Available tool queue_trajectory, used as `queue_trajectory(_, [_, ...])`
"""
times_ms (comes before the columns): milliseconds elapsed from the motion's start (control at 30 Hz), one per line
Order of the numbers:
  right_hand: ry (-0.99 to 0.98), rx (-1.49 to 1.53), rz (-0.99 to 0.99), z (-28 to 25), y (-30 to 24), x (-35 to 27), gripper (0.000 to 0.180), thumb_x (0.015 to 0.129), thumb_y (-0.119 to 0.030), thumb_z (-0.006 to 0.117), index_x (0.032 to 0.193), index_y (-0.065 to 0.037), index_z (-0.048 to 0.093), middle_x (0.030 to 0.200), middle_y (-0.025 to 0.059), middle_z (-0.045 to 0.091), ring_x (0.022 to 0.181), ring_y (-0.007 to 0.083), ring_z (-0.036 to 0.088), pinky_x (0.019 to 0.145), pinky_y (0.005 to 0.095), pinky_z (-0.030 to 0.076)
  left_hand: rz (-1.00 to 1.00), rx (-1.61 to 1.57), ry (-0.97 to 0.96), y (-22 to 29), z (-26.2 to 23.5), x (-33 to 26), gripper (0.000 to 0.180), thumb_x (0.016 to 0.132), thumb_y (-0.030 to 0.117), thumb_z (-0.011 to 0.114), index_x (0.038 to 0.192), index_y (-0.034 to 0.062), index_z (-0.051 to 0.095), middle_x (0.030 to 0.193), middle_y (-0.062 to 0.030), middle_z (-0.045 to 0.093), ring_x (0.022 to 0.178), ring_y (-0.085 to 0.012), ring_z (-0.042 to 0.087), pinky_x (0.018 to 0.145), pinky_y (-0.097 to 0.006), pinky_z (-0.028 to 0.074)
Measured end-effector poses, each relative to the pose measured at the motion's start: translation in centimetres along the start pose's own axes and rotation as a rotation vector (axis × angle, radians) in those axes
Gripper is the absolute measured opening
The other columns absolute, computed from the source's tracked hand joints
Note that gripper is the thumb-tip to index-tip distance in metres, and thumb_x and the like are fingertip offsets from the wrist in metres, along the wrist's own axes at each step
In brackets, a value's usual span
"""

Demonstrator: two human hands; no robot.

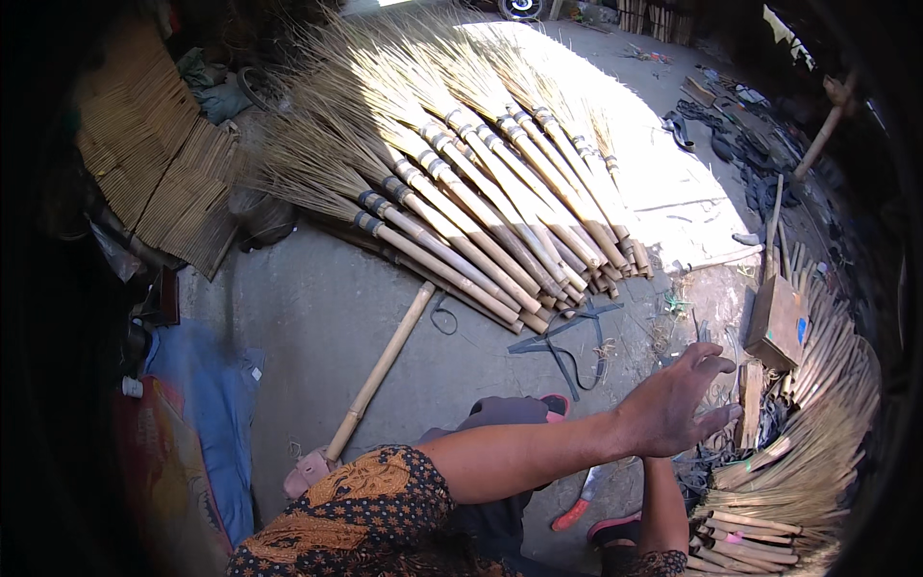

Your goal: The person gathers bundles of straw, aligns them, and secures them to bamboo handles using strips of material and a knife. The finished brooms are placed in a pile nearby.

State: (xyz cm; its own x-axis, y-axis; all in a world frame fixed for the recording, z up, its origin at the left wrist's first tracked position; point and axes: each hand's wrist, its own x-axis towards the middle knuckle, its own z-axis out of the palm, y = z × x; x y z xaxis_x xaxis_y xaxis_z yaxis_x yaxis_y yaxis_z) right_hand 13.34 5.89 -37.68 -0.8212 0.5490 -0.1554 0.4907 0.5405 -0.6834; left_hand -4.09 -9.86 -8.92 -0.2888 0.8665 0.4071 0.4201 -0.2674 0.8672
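Note:
My left hand [681, 399] reaches across to the right with its fingers apart and curved, and nothing shows in it. Behind it my right forearm [663, 514] rises from the lower edge; the left wrist and palm cover my right hand, so its fingers are hidden. Just below the left forearm lies a knife [577, 507] with a red handle, on the floor between my feet. To the right of my hands are a worn wooden block [777, 322] and a curved heap of loose broom bristles [817, 433].
A fanned pile of bamboo-handled brooms [481, 202] covers the floor ahead. Near it lie black rubber strips [558, 351]. A bamboo pole [380, 375] slants at left, beside a blue sheet [202, 385]. Stacked slats [159, 144] stand far left. Dark scraps [745, 144] litter the far right.

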Motion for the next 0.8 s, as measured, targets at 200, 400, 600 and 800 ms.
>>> queue_trajectory(200, [0.065, -0.565, 0.515, -19.9, 8.7, -16.2, 0.044, 0.094, -0.032, 0.076, 0.122, 0.002, 0.069, 0.108, 0.0274, 0.073, 0.104, 0.0421, 0.071, 0.093, 0.0494, 0.056, 0.045, 0.022, 0.056, 0.3, -0.6, 0.7, 0.059, 0.103, 0.040, 0.067, 0.140, -0.0034, 0.054, 0.141, -0.0268, 0.051, 0.121, -0.0361, 0.064, 0.105, -0.044, 0.053])
queue_trajectory(400, [0.611, -0.444, 0.587, -26.8, 7.6, -34.8, 0.042, 0.103, -0.034, 0.065, 0.121, 0.004, 0.070, 0.112, 0.0247, 0.075, 0.099, 0.0373, 0.074, 0.088, 0.0452, 0.057, -0.123, -0.228, 0.020, 0.7, -1.0, 1.1, 0.050, 0.104, 0.029, 0.070, 0.141, -0.0011, 0.056, 0.128, -0.0171, 0.064, 0.115, -0.0230, 0.066, 0.097, -0.034, 0.055])
queue_trajectory(600, [0.913, 0.180, 1.116, -12.3, 6.8, -50.5, 0.055, 0.104, -0.048, 0.063, 0.125, 0.003, 0.067, 0.108, 0.0094, 0.074, 0.084, 0.0164, 0.071, 0.070, 0.0310, 0.055, -0.128, -0.038, 0.037, 0.8, -1.8, 1.6, 0.049, 0.111, 0.034, 0.056, 0.147, 0.0002, 0.055, 0.149, -0.0168, 0.056, 0.133, -0.0303, 0.061, 0.110, -0.044, 0.051])
queue_trajectory(800, [1.302, 0.602, 1.611, 10.7, 8.1, -62.0, 0.053, 0.099, -0.046, 0.068, 0.121, 0.002, 0.067, 0.107, 0.0119, 0.075, 0.081, 0.0316, 0.072, 0.076, 0.0404, 0.058, -0.293, 0.038, -0.042, -3.6, -2.1, 2.9, 0.056, 0.110, 0.041, 0.057, 0.150, 0.0030, 0.054, 0.151, -0.0133, 0.057, 0.137, -0.0296, 0.059, 0.115, -0.046, 0.047])
